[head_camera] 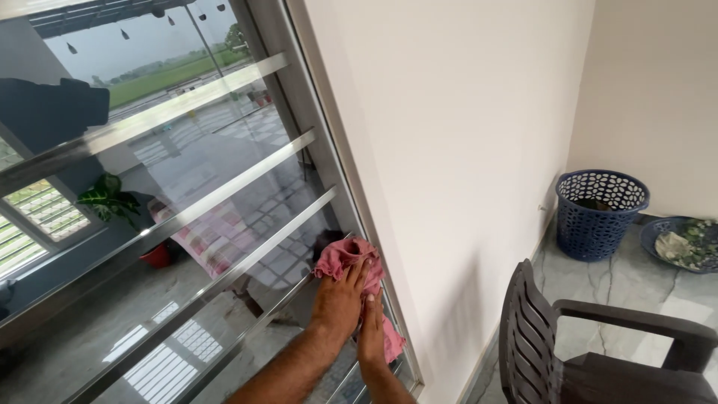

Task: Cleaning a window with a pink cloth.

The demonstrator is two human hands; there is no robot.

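A: Starting at the left of the frame, what's there?

B: A glass window [149, 187] fills the left half, crossed by slanting steel bars [224, 187]. A leafy plant [108, 198] and a red pot [158, 256] show in or through the glass; I cannot tell which.

A: And the hands?

B: Lower centre. The left hand [340, 299] lies flat on a pink cloth [345, 256], fingers spread and pressing it against a bar and the glass. The right hand [372, 333] sits just below and beside it, fingers laid on the cloth's lower end [392, 344]. Neither is a closed fist; both press rather than pinch.

A: How would the cloth handle?

B: Light, soft, limp, I'd judge. It bunches at the top, so a flat palm or a gathered fold holds it best. The glass looks smooth and likely slippery.

A: Room to move?

B: The window frame [351, 187] and white wall [464, 150] bound it tightly on the right. Further right stand a dark plastic chair [598, 352], a blue perforated basket [600, 213] and a blue tray of scraps [684, 243], well apart on marble floor [621, 284].
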